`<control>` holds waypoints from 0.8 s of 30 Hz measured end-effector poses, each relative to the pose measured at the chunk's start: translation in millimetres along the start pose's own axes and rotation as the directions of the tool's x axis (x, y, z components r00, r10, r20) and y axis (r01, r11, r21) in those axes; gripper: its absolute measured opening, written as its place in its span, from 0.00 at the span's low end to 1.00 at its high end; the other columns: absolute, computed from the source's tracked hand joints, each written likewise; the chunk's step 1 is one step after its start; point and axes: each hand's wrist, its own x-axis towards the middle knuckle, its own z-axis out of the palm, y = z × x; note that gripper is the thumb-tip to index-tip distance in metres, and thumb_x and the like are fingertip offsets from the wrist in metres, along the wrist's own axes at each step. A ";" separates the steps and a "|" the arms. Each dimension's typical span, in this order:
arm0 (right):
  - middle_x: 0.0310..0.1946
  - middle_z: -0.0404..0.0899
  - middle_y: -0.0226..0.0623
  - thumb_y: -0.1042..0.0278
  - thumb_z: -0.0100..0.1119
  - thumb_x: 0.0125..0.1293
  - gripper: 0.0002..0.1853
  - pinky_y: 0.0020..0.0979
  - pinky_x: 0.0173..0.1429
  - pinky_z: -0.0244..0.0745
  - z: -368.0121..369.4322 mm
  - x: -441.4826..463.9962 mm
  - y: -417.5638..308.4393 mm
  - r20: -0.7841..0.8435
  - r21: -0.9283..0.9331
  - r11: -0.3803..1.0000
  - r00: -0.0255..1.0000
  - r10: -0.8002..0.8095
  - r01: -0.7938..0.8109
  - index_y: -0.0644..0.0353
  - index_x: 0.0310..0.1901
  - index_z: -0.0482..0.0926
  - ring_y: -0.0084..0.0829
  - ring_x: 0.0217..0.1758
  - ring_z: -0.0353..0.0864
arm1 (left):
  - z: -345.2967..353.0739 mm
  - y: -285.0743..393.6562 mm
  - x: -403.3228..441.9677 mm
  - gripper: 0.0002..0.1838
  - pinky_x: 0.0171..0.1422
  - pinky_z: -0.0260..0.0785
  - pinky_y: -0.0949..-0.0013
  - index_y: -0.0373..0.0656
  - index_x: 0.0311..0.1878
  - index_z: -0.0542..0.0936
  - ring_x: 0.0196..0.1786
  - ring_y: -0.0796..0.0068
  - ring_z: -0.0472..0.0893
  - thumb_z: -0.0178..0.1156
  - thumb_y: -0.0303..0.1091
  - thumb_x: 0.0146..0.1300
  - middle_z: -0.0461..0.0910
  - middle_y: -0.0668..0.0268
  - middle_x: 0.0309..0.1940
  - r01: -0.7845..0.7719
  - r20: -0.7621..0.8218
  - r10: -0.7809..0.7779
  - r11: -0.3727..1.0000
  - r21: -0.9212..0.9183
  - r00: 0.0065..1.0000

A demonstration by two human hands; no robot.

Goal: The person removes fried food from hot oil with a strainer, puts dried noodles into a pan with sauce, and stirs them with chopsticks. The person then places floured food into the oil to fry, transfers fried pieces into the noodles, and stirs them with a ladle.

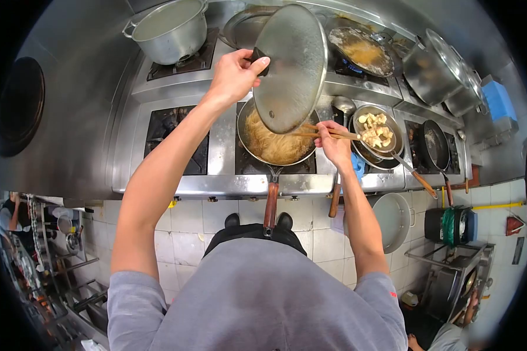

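Observation:
My left hand (235, 77) grips the dark knob of a steamy glass lid (291, 64), which is tilted on edge above a frying pan (240, 137). Thin noodles (272, 140) fill that pan, and its wooden handle points toward me. My right hand (335, 146) is closed around wooden chopsticks (328, 133), whose tips reach the noodles at the pan's right side. Just right of this hand, a strainer (399, 138) with pale browned pieces (376, 130) rests over another pan. The lid hides the back of the noodle pan.
A large aluminium pot (173, 35) stands on the back left burner. At the back right are a pan with yellowish food (363, 52) over a blue flame and lidded pots (436, 67). A black pan (434, 146) sits at right; a big pot (390, 219) is below the counter.

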 end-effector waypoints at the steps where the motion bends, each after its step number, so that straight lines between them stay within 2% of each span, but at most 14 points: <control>1: 0.21 0.80 0.36 0.68 0.53 0.69 0.10 0.27 0.25 0.74 -0.2 1.8 -0.7 -0.120 -0.025 0.999 0.992 -0.034 0.032 0.66 0.37 0.80 0.24 0.21 0.80 | 3.0 -0.6 0.5 0.25 0.33 0.74 0.72 0.31 0.50 0.79 0.26 0.77 0.81 0.65 0.45 0.61 0.82 0.61 0.30 -0.040 -0.027 0.040 0.999 0.008 0.999; 2: 0.22 0.80 0.35 0.68 0.53 0.69 0.10 0.25 0.27 0.78 1.5 -5.2 0.8 0.028 -0.014 0.999 0.999 -0.033 0.033 0.65 0.38 0.81 0.24 0.22 0.80 | 4.9 -1.2 2.1 0.25 0.33 0.74 0.72 0.31 0.50 0.79 0.26 0.77 0.81 0.65 0.45 0.61 0.82 0.61 0.30 -0.042 -0.031 0.042 0.999 0.008 0.999; 3: 0.22 0.80 0.35 0.68 0.52 0.69 0.10 0.25 0.27 0.78 5.9 -12.7 -10.5 0.129 -0.219 0.975 0.991 -0.016 0.044 0.64 0.39 0.80 0.24 0.21 0.80 | 6.9 0.0 3.6 0.25 0.34 0.74 0.70 0.31 0.50 0.79 0.26 0.76 0.81 0.65 0.45 0.61 0.83 0.60 0.29 -0.062 -0.018 0.063 0.997 0.047 0.998; 5: 0.21 0.79 0.34 0.70 0.50 0.69 0.10 0.27 0.27 0.74 4.4 -17.2 -21.0 0.179 -0.094 0.992 0.979 0.097 -0.081 0.65 0.39 0.80 0.24 0.22 0.79 | 10.9 1.1 5.0 0.25 0.35 0.73 0.69 0.32 0.50 0.80 0.27 0.74 0.81 0.65 0.46 0.61 0.83 0.58 0.29 -0.082 -0.002 0.083 0.993 0.084 0.997; 8: 0.21 0.79 0.35 0.70 0.51 0.68 0.09 0.27 0.28 0.74 -0.2 3.0 -7.9 -0.121 0.046 0.999 0.993 0.000 0.006 0.65 0.37 0.79 0.25 0.22 0.79 | 14.0 23.6 0.8 0.24 0.39 0.73 0.65 0.33 0.50 0.80 0.31 0.70 0.83 0.65 0.45 0.60 0.83 0.56 0.29 -0.115 0.042 0.108 0.973 0.200 0.993; 11: 0.22 0.80 0.37 0.71 0.51 0.69 0.09 0.27 0.27 0.75 21.5 0.4 3.5 0.037 -0.066 0.998 0.999 -0.019 0.021 0.66 0.36 0.78 0.25 0.22 0.79 | 16.6 36.1 0.5 0.31 0.37 0.73 0.71 0.29 0.58 0.74 0.31 0.75 0.82 0.65 0.46 0.61 0.84 0.55 0.33 -0.152 0.124 0.120 0.945 0.291 0.985; 13: 0.22 0.80 0.37 0.71 0.51 0.69 0.09 0.27 0.28 0.75 23.6 1.9 1.8 0.071 0.002 0.999 0.997 0.039 -0.039 0.67 0.35 0.78 0.25 0.22 0.79 | 18.5 41.6 -2.0 0.31 0.42 0.74 0.68 0.29 0.56 0.76 0.35 0.70 0.83 0.65 0.47 0.60 0.84 0.52 0.35 -0.219 0.134 0.184 0.913 0.343 0.974; 15: 0.22 0.80 0.38 0.70 0.52 0.68 0.10 0.28 0.28 0.76 16.8 8.2 -1.6 -0.093 0.080 0.995 0.995 -0.046 0.053 0.68 0.33 0.78 0.26 0.22 0.79 | 19.4 45.2 -5.1 0.26 0.46 0.74 0.64 0.30 0.52 0.78 0.38 0.63 0.84 0.65 0.45 0.60 0.84 0.50 0.35 -0.255 0.125 0.225 0.898 0.358 0.966; 17: 0.21 0.80 0.38 0.73 0.51 0.67 0.09 0.28 0.27 0.76 20.5 8.8 -1.7 -0.135 -0.063 0.994 0.986 -0.100 0.092 0.68 0.32 0.79 0.26 0.22 0.79 | 18.7 46.1 -8.4 0.22 0.49 0.73 0.60 0.32 0.49 0.80 0.41 0.55 0.84 0.65 0.42 0.59 0.84 0.49 0.36 -0.285 0.112 0.262 0.883 0.373 0.959; 19: 0.21 0.81 0.39 0.74 0.50 0.65 0.09 0.28 0.26 0.76 32.2 4.1 -5.0 0.064 -0.170 0.974 0.988 -0.141 0.150 0.69 0.33 0.79 0.26 0.23 0.81 | 16.6 43.9 -9.9 0.22 0.51 0.73 0.58 0.32 0.49 0.80 0.44 0.51 0.83 0.64 0.40 0.58 0.83 0.46 0.38 -0.341 0.131 0.315 0.860 0.378 0.940; 20: 0.20 0.80 0.38 0.72 0.51 0.63 0.09 0.31 0.30 0.76 34.7 3.3 -4.4 0.073 0.002 1.000 0.997 -0.017 0.017 0.68 0.33 0.79 0.27 0.24 0.82 | 14.3 42.6 -10.7 0.22 0.51 0.73 0.58 0.32 0.49 0.80 0.44 0.51 0.83 0.64 0.40 0.58 0.83 0.46 0.38 -0.342 0.131 0.315 0.859 0.381 0.940; 21: 0.20 0.80 0.38 0.72 0.51 0.63 0.09 0.31 0.30 0.76 33.9 2.9 -7.2 0.073 0.004 1.000 0.997 -0.017 0.017 0.68 0.33 0.79 0.27 0.24 0.82 | 11.3 42.3 -12.4 0.25 0.51 0.73 0.59 0.30 0.52 0.78 0.44 0.53 0.84 0.65 0.41 0.58 0.82 0.44 0.40 -0.372 0.161 0.336 0.830 0.414 0.928; 23: 0.21 0.81 0.39 0.70 0.54 0.62 0.09 0.32 0.31 0.76 29.5 5.8 -14.1 -0.134 -0.120 0.942 0.935 -0.329 0.314 0.69 0.33 0.79 0.28 0.25 0.82 | 5.7 41.8 -15.6 0.28 0.50 0.74 0.60 0.29 0.55 0.76 0.43 0.55 0.84 0.65 0.42 0.59 0.82 0.43 0.42 -0.402 0.191 0.354 0.799 0.447 0.916; 24: 0.23 0.81 0.39 0.71 0.56 0.61 0.09 0.32 0.29 0.76 41.5 11.7 -11.1 -0.219 -0.176 0.827 0.797 -0.562 0.534 0.70 0.35 0.79 0.29 0.24 0.82 | 1.8 43.7 -18.2 0.27 0.50 0.74 0.60 0.30 0.55 0.76 0.44 0.54 0.84 0.65 0.41 0.58 0.82 0.44 0.42 -0.402 0.202 0.348 0.786 0.469 0.915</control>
